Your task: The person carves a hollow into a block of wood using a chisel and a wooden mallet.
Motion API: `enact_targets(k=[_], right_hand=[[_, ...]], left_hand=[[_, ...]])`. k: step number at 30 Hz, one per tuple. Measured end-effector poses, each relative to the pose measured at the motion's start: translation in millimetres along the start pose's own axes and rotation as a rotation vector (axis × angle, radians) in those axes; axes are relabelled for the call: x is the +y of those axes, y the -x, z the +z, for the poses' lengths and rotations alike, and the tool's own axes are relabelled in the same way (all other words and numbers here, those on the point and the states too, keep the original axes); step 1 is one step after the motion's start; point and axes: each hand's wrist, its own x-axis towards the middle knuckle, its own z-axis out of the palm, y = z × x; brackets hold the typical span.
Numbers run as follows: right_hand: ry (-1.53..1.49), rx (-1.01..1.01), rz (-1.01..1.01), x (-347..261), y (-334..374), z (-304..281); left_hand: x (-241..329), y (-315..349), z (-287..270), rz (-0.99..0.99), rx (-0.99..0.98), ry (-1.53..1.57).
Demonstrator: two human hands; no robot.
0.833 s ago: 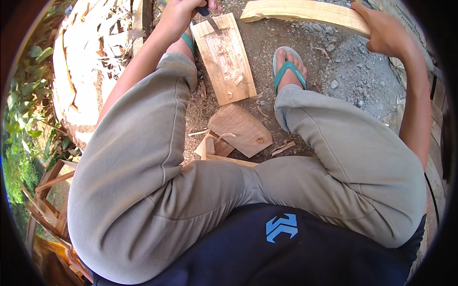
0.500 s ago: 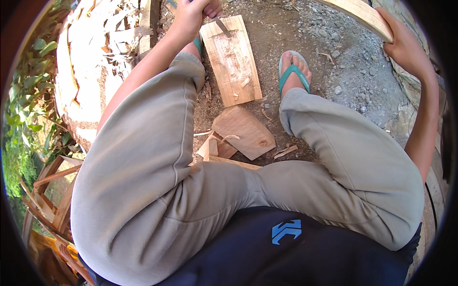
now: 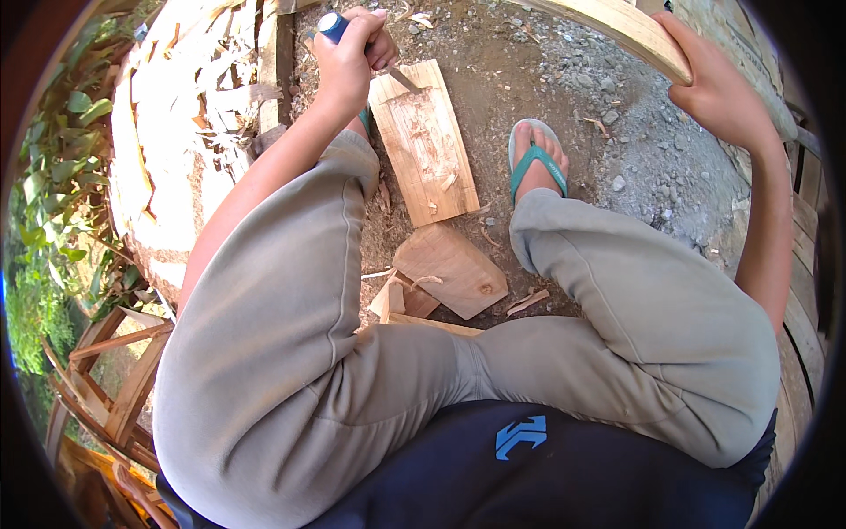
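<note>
My left hand is closed around the blue handle of a chisel. The chisel's blade tip rests at the far end of a rough hollow cut into a pale wooden block. That block lies on the ground between my feet, with loose chips in the hollow. Up at the right, my right hand grips the near end of a long wooden bar. The bar runs off past the top edge, so its far end is hidden. Nearer to me, a flat angular wood piece lies just below the block.
Small wood offcuts and a curled shaving lie close to my legs. My sandalled foot stands right of the block, beside grey gravel. Wood scraps and a beam are at left, near green plants.
The whole view has shifted, so the ground things sit lower in the picture. The blue chisel handle has come into sight. My right hand has moved a little left with the bar.
</note>
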Motion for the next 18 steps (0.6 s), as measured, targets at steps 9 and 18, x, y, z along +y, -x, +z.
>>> enact_targets(k=[9, 18], right_hand=[[-0.407, 0.209, 0.073, -55, -23, 4], [-0.422, 0.026, 0.245, -38, -9, 20]], left_hand=[[0, 0, 5, 0.034, -0.059, 0.068], [5, 5, 12, -0.008, -0.018, -0.018]])
